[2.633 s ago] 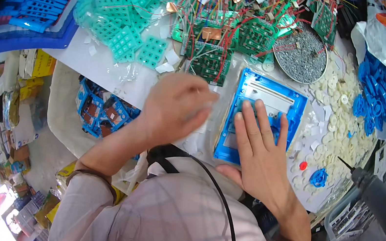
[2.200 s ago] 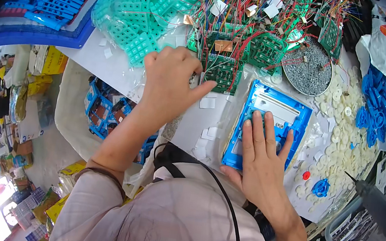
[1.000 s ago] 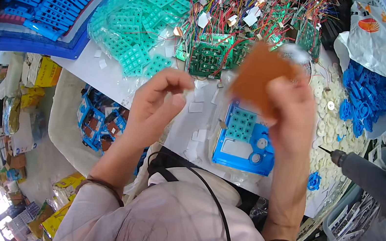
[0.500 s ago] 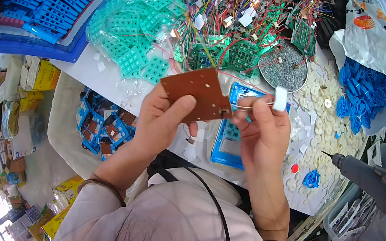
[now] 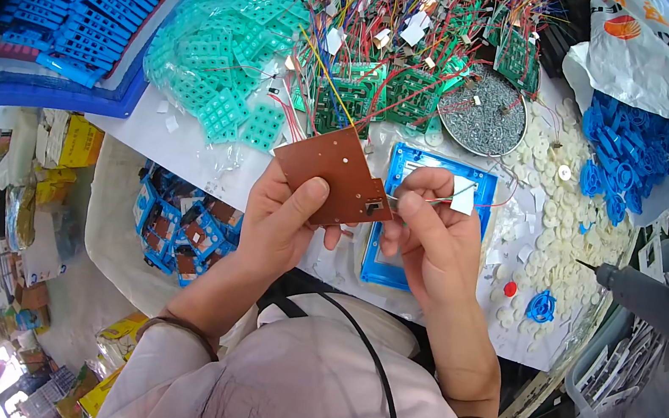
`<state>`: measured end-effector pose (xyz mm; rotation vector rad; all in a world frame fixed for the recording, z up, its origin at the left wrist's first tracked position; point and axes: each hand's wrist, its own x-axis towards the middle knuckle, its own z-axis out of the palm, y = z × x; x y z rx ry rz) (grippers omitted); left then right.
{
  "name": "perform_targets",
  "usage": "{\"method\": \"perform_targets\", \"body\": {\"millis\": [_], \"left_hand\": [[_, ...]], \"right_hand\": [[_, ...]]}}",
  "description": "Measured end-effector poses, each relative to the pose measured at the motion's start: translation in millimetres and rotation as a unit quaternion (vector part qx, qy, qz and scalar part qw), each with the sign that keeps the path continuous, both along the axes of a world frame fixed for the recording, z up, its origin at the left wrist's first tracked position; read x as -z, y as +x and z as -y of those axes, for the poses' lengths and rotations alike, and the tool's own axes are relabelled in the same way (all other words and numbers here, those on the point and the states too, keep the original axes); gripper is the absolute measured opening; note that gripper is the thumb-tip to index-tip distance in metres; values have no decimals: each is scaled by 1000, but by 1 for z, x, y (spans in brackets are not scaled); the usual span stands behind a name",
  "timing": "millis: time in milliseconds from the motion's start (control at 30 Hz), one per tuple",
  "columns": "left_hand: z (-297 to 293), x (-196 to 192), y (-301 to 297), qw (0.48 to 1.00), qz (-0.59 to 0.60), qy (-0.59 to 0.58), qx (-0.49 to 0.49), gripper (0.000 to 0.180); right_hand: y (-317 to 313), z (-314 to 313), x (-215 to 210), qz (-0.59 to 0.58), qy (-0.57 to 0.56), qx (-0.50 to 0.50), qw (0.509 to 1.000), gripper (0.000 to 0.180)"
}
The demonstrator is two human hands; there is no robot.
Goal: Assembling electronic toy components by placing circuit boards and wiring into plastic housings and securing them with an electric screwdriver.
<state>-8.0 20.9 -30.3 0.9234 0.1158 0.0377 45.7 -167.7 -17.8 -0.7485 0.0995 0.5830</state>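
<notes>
My left hand grips a brown circuit board along its left side, thumb on the face and fingers beneath. A small black part sits near the board's lower right corner. At the board's right edge, my right hand pinches thin wires, with a white tag dangling from them above the fingers. Behind and below that hand lies an open blue plastic case on the table, partly hidden by my fingers. A yellow wire runs up from the board's top corner.
Green circuit boards with tangled wires lie at the back, beside bagged green keypads and a round tray of screws. White discs, blue parts and an electric screwdriver are on the right. A bin holds assembled pieces.
The board has turned slightly and dropped a little in my left hand. My right hand has shifted left and down, and the white tag now hangs flatter, lower and further left.
</notes>
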Motion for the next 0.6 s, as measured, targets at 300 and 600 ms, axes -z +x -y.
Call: {"method": "perform_targets", "body": {"millis": [300,600], "left_hand": [[-7,16,-4,994,59,-35,87,35],[-2,-12,-3,981,27,121,153,23]], "right_hand": [[1,13,-16,41,-159,-198,966,36],[-26,30,-7,171,-169,53,969,6]]}}
